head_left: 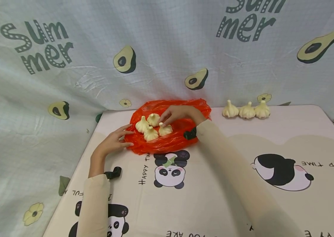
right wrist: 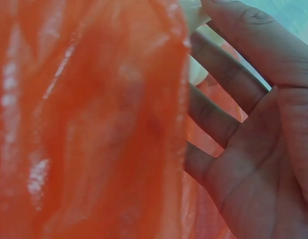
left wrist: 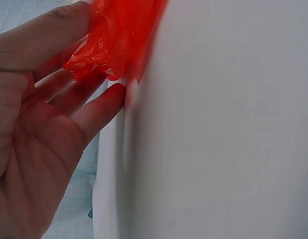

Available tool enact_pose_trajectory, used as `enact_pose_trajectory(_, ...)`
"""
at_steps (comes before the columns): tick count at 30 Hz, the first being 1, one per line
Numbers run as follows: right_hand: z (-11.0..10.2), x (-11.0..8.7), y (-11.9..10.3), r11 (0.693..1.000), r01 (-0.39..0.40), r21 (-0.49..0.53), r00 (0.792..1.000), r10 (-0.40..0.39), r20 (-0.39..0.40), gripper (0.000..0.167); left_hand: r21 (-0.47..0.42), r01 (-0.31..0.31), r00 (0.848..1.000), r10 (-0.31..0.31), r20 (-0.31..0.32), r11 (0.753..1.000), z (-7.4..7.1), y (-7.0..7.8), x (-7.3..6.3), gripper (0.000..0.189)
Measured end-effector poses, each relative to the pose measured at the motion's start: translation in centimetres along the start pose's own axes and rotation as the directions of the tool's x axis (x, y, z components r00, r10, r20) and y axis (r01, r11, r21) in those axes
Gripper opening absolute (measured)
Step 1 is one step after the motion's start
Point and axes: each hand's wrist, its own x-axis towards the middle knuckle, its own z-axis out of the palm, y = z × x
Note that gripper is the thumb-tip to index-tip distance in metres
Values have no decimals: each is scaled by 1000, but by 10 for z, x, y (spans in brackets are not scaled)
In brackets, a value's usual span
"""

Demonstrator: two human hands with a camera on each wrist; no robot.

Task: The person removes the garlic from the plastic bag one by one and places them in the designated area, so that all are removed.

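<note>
A red plastic bag [head_left: 179, 143] lies spread out at the back of the table, with several pale garlic bulbs [head_left: 142, 125] grouped on its left part. My right hand [head_left: 181, 113] reaches over the bag and pinches the top of the rightmost garlic bulb [head_left: 165, 130] of this group. In the right wrist view the bag [right wrist: 94, 119] hides the fingertips and most of that bulb. At the bag's left edge my left hand [head_left: 113, 141] touches the plastic with fingers spread. The left wrist view shows its thumb and fingers [left wrist: 101, 109] against the crumpled red edge.
Three more garlic bulbs [head_left: 246, 111] stand in a row at the back right, by the wall cloth [head_left: 161, 49] with avocado prints. A pale tablecloth [head_left: 214, 197] with panda prints covers the table. Small black wrist devices [head_left: 113, 173] sit on both forearms.
</note>
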Motion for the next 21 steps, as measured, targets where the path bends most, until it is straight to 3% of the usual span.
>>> enact_pose_trajectory(7,-5,3,-4,997,-74,17,996,73,44,33,6,-6,1000,6,2,1000,1,0,0,53)
enact_pose_trajectory(15,-13,9,-6,979,-185,90,975,172,138,34,14,-6,1000,6,3,1000,1,2,1,54)
enact_pose_trajectory(21,-14,15,-4,971,-204,122,968,181,172,31,14,-23,1000,23,2,1000,0,2,1,53)
